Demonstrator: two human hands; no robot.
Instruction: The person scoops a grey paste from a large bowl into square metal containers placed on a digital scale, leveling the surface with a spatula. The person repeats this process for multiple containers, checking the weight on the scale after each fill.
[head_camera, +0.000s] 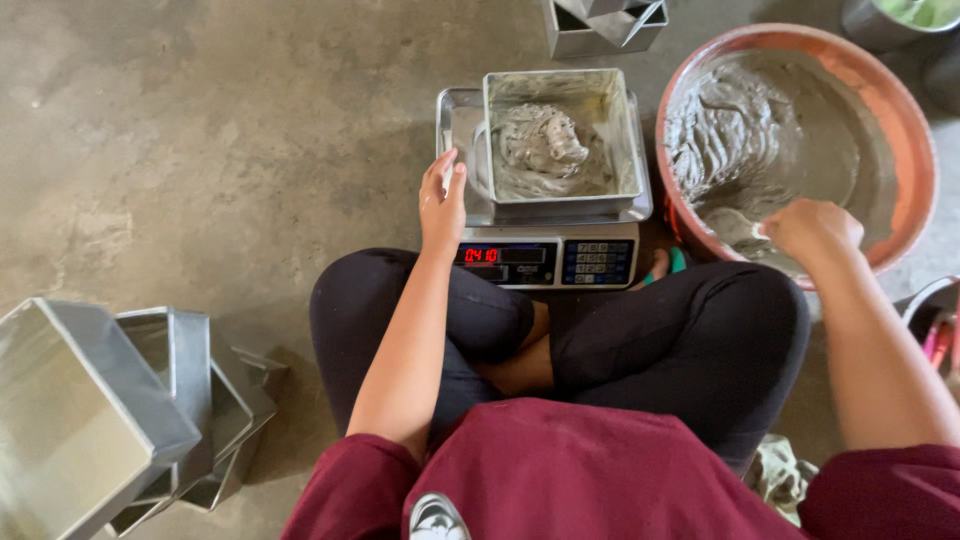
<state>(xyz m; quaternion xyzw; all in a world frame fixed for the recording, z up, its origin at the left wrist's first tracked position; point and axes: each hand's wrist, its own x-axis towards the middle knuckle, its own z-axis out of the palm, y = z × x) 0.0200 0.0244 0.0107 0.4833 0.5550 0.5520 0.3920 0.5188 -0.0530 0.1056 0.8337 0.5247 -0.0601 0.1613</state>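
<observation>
Left hand (442, 200) flat by tin (560, 135), right hand (815, 232) seemingly scooping batter (725, 130)

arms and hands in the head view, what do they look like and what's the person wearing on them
Both arms are bare from the elbow down, with short maroon sleeves ending above the elbows. The left hand and right hand wear no gloves; no rings, watch or bracelets show on them.

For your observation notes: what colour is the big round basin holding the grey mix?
Terracotta orange, seen in the head view: big round basin.
</observation>
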